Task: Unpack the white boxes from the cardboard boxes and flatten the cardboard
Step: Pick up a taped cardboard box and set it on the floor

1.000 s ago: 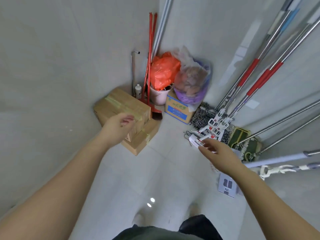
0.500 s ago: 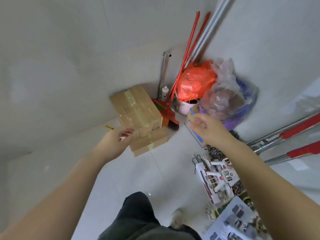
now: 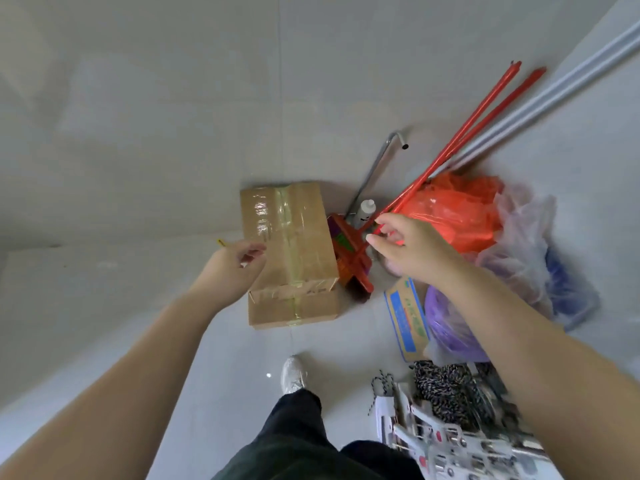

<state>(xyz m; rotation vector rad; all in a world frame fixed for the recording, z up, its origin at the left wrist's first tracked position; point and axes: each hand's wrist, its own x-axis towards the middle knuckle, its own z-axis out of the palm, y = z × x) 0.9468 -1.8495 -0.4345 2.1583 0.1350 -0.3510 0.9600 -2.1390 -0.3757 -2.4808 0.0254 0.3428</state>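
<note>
Both hands (image 3: 230, 268) (image 3: 410, 252) loose above taped cardboard boxes (image 3: 291, 251), floor (image 3: 242, 358) before

The blurred white plastic mop heads (image 3: 460, 445) run off the bottom edge; the lower taped cardboard box (image 3: 294, 308) lies mostly covered.

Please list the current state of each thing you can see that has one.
Upper cardboard box: taped shut, stacked on another.
Lower cardboard box: taped shut, on the floor.
Left hand: loosely curled, empty.
Right hand: loosely curled, empty.
Orange bag: full.
</note>
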